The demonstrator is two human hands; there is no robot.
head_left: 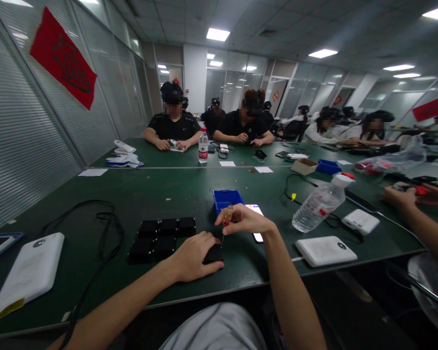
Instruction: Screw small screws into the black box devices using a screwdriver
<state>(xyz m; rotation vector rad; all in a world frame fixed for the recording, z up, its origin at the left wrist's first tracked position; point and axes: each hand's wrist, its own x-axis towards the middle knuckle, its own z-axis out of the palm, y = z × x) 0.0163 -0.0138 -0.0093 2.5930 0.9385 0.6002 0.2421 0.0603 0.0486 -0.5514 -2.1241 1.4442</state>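
Note:
My left hand (197, 255) is closed round a small black box (213, 254) and presses it on the green table. Pinched in the fingers of my right hand (243, 219) is a screwdriver (227, 216) with a clear amber and red handle. Its thin shaft points down at the box's right edge; I cannot make out whether the tip sits in a screw. Several similar black boxes (168, 227) stand in two rows to the left of my left hand. Just beyond my right hand lies a blue tray (226, 195), its contents unclear.
A phone (256, 218) lies behind my right wrist. Farther right are a tilted water bottle (319, 204) and a white power bank (326, 250). Another white power bank (31, 267) and a black cable (105, 228) lie left. A co-worker's hands (405, 197) are at the right edge.

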